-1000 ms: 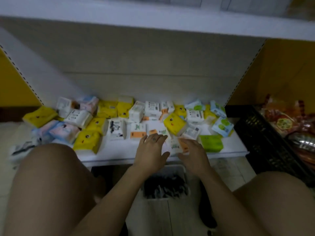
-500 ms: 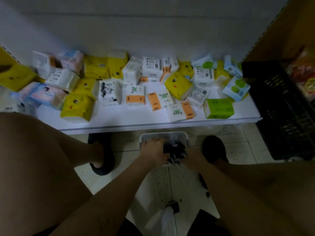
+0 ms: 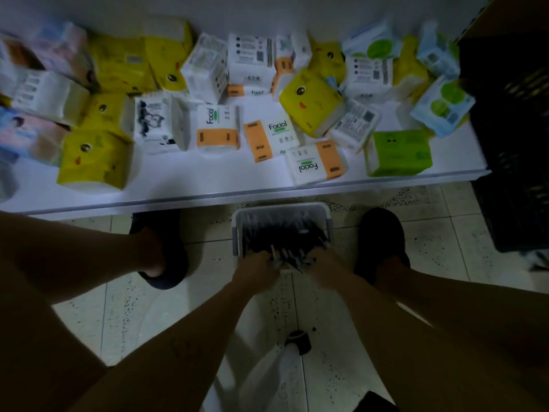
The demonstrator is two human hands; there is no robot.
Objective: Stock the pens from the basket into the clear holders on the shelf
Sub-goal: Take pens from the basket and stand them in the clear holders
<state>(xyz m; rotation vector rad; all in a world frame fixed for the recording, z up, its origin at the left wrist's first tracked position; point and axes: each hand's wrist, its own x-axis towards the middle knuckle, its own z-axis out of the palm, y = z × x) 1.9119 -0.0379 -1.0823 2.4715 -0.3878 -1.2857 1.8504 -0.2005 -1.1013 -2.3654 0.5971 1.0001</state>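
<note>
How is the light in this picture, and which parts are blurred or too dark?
Head view: dim overall, the white shelf brightest; the floor and basket lie in shadow, so the pens merge into a dark mass. Head view: the left packs are smeared, the middle Facial packs sharp.

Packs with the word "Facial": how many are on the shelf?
4: one pack front centre, one right of it, one nearest the camera, one behind. Others may be turned away.
</note>
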